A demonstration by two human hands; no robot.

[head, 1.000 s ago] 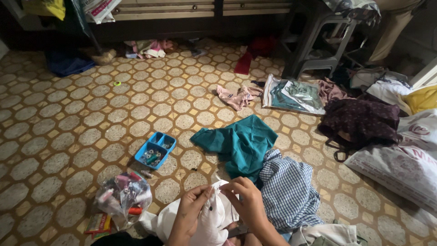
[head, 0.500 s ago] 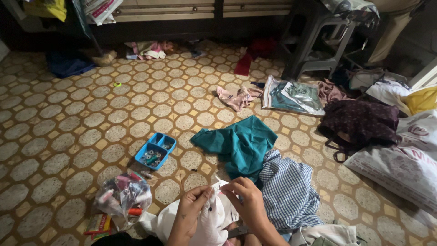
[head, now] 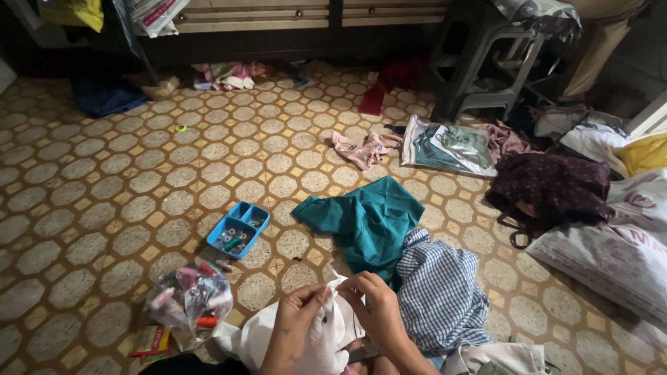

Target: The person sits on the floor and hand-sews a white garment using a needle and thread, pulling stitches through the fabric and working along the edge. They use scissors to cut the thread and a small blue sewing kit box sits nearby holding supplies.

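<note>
While both of your hands sit low in the view, they pinch a soft white cloth (head: 313, 340) between them: your left hand (head: 295, 326) has its fingers closed on the fabric's bunched upper edge, and your right hand (head: 379, 312) is closed on the same edge just beside it, fingertips nearly touching. Whether a needle is held there is too small to tell. The cloth drapes limp and creased over your lap, at the bottom middle of the view.

Just right of it lies a crumpled blue-and-white checked shirt (head: 441, 292), and beyond that a smooth teal garment (head: 372, 219) spread on the tiled floor (head: 104, 201), whose speckled hexagons are set with small yellow squares. To the left are a rectangular blue plastic tray (head: 240, 229) with compartments and a crinkled clear plastic bag (head: 187, 302) of small colourful items.
</note>
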